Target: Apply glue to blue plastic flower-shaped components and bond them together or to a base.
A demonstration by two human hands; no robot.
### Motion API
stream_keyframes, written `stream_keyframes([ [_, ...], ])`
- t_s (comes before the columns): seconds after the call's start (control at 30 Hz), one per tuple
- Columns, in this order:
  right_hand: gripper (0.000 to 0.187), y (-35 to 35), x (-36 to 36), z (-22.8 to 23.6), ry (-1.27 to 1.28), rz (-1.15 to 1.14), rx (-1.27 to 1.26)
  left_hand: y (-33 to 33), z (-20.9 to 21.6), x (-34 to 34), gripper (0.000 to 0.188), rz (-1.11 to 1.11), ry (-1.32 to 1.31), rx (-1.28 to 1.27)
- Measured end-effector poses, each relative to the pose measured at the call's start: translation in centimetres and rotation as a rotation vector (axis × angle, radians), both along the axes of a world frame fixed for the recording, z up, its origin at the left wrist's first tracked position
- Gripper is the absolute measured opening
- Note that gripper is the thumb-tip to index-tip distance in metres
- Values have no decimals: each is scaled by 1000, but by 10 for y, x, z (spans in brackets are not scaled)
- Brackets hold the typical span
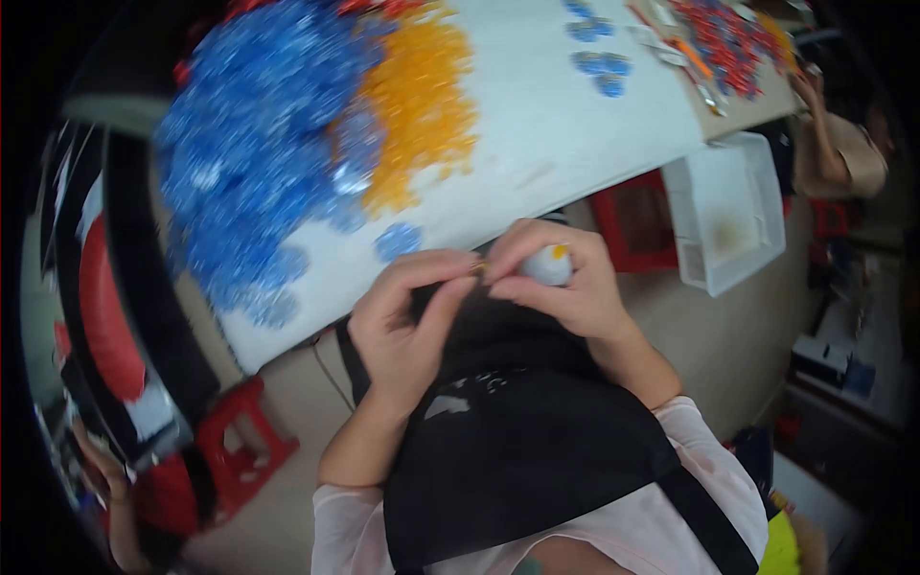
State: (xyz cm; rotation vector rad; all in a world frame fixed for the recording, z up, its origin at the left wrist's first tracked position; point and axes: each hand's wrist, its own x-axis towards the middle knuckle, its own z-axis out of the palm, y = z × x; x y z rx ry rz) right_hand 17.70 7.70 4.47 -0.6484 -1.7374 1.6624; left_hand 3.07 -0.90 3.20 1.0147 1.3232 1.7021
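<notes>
Both hands meet in front of my black apron [517, 422], just off the table's near edge. My left hand [402, 311] is closed, thumb and forefinger pinching a tiny yellowish piece [479, 269], mostly hidden by the fingertips. My right hand [580, 278] is closed too, its thumb and forefinger tips at the same piece. Within its curl sits a pale, rounded object [548, 265] with a yellow spot; its kind is unclear. The closest loose thing on the table is a translucent blue disc [398, 241], beyond the left hand.
A heap of translucent blue discs [259, 125] and a heap of small yellow-orange pieces [422, 105] cover the white table's [537, 144] left part. Several blue discs [602, 69] lie farther back. A white bin [725, 220] and red stool [240, 446] flank me. Other people's arms [819, 125] show at both sides.
</notes>
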Motion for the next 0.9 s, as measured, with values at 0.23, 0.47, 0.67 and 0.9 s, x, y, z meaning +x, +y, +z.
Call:
stream_keyframes([
  [0.23,10,-6,-24,-9,-127,119,-178,-31,-18,-10,15,132,105,-28],
  [0.47,10,0,-37,-2,-241,201,-137,-34,-17,-23,16,90,46,-62],
  [0.67,10,23,-58,3,-373,83,-12,-21,-18,-55,32,268,948,-197],
  [0.9,22,26,-75,-4,-530,130,223,-17,-25,-48,30,279,990,-250],
])
